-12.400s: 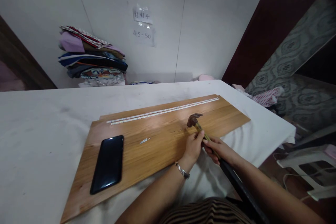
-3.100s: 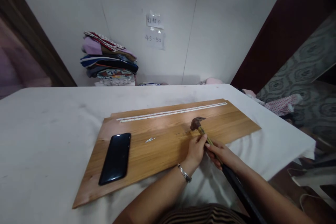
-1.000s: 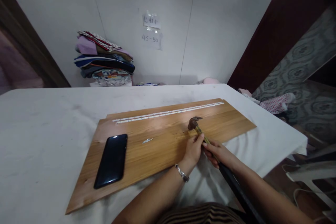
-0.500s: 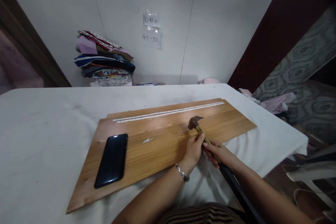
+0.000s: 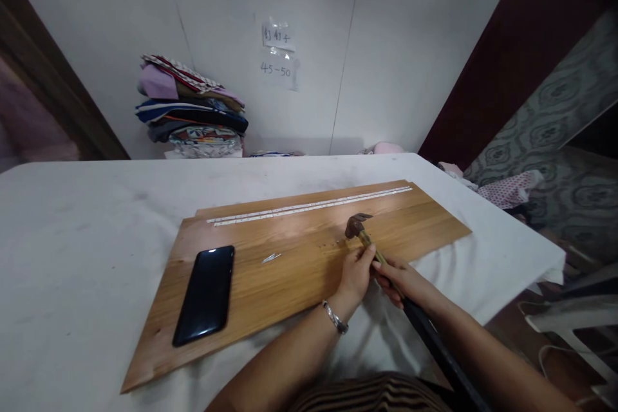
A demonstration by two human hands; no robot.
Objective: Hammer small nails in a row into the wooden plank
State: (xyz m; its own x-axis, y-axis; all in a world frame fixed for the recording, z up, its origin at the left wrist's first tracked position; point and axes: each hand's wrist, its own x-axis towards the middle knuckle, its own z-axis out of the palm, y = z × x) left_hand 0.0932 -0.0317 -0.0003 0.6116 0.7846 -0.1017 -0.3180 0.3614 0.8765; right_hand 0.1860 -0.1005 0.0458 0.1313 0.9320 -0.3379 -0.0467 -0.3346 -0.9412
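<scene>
A claw hammer [image 5: 356,226] with a rusty head and a long dark handle slants over the near edge of a wooden board [image 5: 290,296]. My left hand [image 5: 356,273] is closed on the handle just below the head. Right behind it, my right hand [image 5: 396,278] grips the same handle lower down. The head is over the board; whether it touches the wood I cannot tell. Several small dark specks, perhaps nails or holes, mark the board left of the head. A small bunch of nails [image 5: 271,257] lies farther left.
A black phone [image 5: 205,296] lies on the board's left part. Two white measuring strips [image 5: 309,205] run along its far side. The board rests on a white-covered table [image 5: 72,270]. Folded cloths [image 5: 193,106] are stacked by the wall, and a white chair [image 5: 574,322] stands at right.
</scene>
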